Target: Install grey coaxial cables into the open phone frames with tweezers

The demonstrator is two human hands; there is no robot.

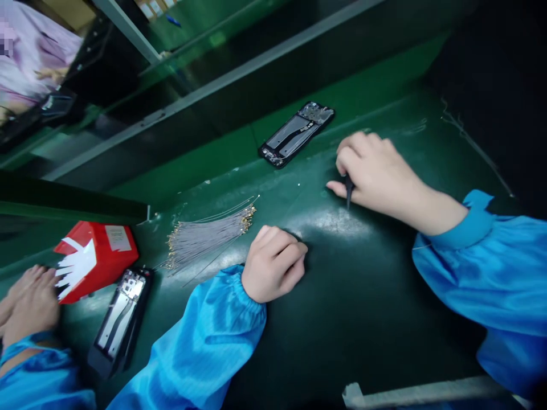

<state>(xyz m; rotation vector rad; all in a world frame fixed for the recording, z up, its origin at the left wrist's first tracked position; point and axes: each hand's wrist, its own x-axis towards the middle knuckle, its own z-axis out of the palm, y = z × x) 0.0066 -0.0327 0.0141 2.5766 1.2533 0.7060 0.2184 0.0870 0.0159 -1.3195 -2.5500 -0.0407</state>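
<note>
My left hand rests on the green bench as a loose fist, and nothing shows in it. Just beyond its knuckles lies a bundle of thin grey cables with gold-coloured ends. My right hand is raised a little to the right, its fingers curled round a slim black tool that looks like tweezers, most of it hidden by the palm. Up and left of that hand, an opened phone lies tilted with its inner board and a black flex strip exposed. Neither hand touches the phone.
At the left are opened phones in a stack, beside a red box with white paper strips. A co-worker's hands are next to the box. A rail runs behind the bench; another person sits beyond it.
</note>
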